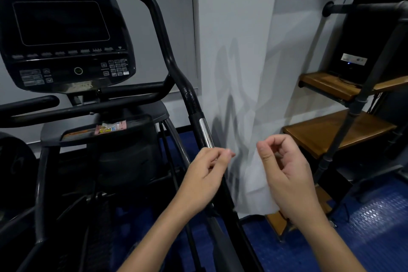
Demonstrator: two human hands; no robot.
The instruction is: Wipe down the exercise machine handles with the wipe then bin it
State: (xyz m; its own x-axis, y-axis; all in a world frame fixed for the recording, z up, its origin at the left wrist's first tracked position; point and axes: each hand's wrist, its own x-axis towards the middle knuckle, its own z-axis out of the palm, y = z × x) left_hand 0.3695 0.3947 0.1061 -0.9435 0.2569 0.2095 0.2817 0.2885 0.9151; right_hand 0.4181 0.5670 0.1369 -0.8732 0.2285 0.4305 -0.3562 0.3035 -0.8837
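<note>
Both the left hand [208,169] and right hand [284,168] are pinching a thin white wipe [249,174], spreading it open; next, I judge, wrapping it around the black curved machine handle [174,66].

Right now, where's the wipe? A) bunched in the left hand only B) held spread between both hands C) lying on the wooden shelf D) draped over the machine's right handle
B: the white wipe hangs spread between the left hand and the right hand, each pinching an upper corner, just right of the handle and not visibly touching it.
</note>
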